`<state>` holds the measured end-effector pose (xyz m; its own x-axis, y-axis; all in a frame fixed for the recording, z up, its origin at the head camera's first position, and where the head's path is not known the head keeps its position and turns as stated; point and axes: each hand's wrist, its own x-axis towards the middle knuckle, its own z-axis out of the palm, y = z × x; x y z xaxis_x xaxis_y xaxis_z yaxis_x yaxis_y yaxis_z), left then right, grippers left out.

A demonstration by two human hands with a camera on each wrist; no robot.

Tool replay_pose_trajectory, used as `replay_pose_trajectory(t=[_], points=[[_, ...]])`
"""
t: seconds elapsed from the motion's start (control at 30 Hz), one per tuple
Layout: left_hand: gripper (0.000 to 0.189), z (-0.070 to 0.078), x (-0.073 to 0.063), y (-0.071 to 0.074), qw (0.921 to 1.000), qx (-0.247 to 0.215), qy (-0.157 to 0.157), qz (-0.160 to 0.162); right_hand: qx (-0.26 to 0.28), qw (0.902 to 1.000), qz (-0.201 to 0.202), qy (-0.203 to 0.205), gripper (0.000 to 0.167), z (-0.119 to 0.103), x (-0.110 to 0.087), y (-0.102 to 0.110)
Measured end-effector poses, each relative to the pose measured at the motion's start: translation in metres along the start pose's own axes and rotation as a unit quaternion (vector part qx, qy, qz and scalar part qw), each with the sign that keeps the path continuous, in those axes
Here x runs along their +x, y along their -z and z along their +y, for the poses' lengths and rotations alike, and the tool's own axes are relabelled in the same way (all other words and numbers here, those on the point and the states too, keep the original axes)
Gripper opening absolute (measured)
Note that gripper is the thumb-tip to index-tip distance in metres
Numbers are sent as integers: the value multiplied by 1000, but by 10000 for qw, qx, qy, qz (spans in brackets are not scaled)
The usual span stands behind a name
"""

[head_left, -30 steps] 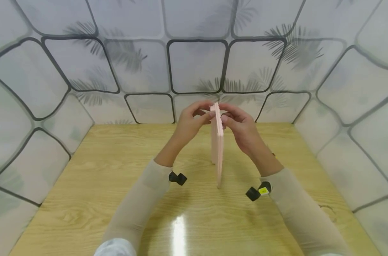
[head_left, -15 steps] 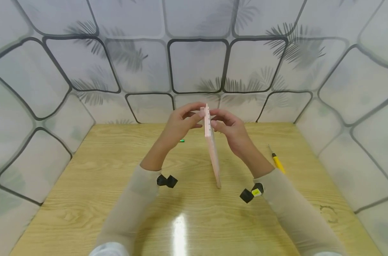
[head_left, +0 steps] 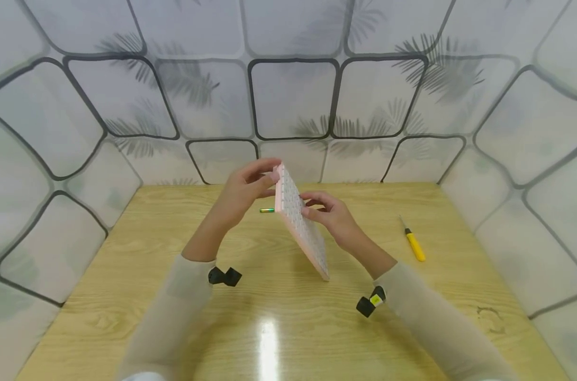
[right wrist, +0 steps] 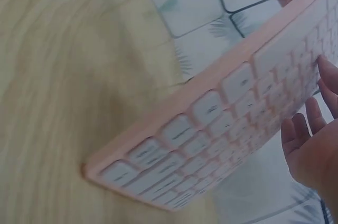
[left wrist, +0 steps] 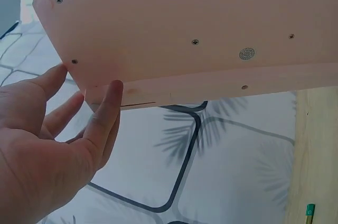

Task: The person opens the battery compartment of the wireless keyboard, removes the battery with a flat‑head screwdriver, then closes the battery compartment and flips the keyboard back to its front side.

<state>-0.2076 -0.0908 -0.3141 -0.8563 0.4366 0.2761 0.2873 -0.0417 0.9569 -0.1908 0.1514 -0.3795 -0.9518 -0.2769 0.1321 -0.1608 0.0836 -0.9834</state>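
Note:
A pink keyboard [head_left: 304, 233] with white keys stands tilted on one short end on the table. My left hand [head_left: 238, 196] grips its raised end between thumb and fingers. In the left wrist view the keyboard's pink underside [left wrist: 174, 39] shows several small screws and a round sticker, with the left hand [left wrist: 63, 139] at one corner. On the key side, my right hand [head_left: 336, 219] touches the keys with its thumb and fingertips, fingers loosely bent. The right wrist view has the keys [right wrist: 227, 113] facing it and the right hand [right wrist: 317, 145] at the far edge.
A yellow-handled screwdriver [head_left: 414, 245] lies on the wooden table [head_left: 174, 301] to the right. A small green-and-gold battery [head_left: 267, 210] lies behind the keyboard, near the left hand. Patterned panels [head_left: 293, 98] enclose the table at the back and both sides.
The keyboard's raised end has swung left with the left hand, so its keys now face right and upward. The right hand has slid down the key side. Battery and screwdriver have come into view.

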Motion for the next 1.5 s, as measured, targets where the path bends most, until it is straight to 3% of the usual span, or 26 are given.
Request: replay_pose_trajectory(t=[0.37,0.63,0.83,1.17,1.37,1.5], points=[[53,-11,-29,28,9973,196,542,454,-806,9958,-413,-144,37,41,-10,-3],[53,-23,-48,46,9939,497,808,563,-1241,9901,-296,-578,29,65,-21,6],[50,-35,-62,58,9898,439,1077,827,-1847,9793,-166,-809,30,80,-27,13],[51,-58,-81,76,9819,217,1573,1036,-2061,9704,58,-1257,35,84,-34,16],[53,-77,-90,86,9782,82,1797,1040,-2032,9714,17,-1230,36,86,-36,20],[53,-84,-94,89,9769,305,1901,925,-2082,9707,61,-1203,36,87,-37,23]])
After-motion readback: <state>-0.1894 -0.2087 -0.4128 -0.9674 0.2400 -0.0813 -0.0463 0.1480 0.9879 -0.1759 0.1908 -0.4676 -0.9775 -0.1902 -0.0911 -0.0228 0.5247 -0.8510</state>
